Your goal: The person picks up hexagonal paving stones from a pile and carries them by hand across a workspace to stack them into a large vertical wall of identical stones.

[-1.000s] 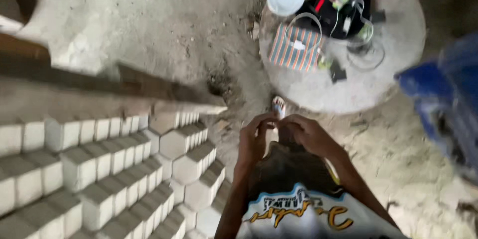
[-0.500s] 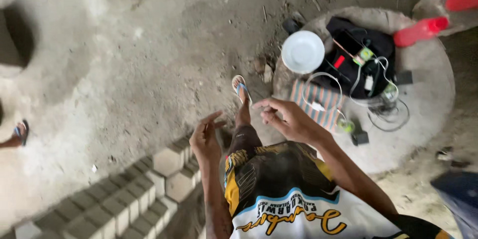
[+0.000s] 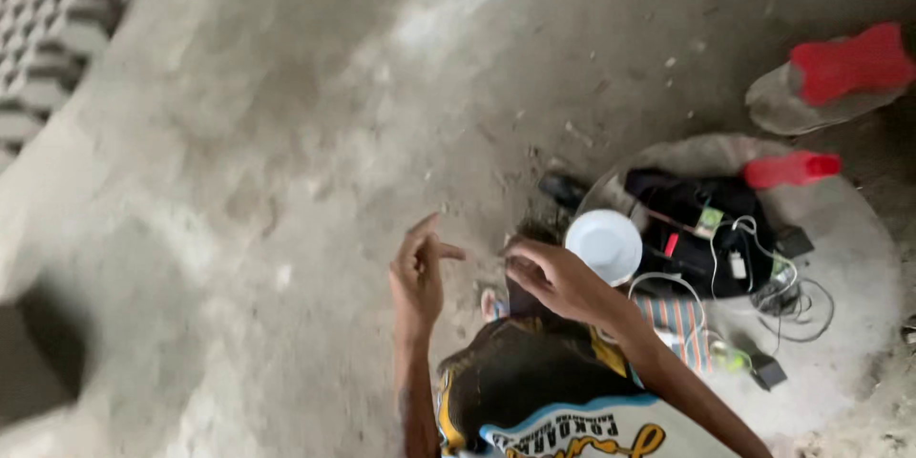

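Two empty hands, left hand, right hand

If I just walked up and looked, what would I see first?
Probably the two bare hands in the middle: the left hand and the right hand are raised, fingers spread, holding nothing. Just right of them a round white plate sits on a round concrete slab, beside a black bag with tangled white cables. A bright red bottle lies near the slab's far edge.
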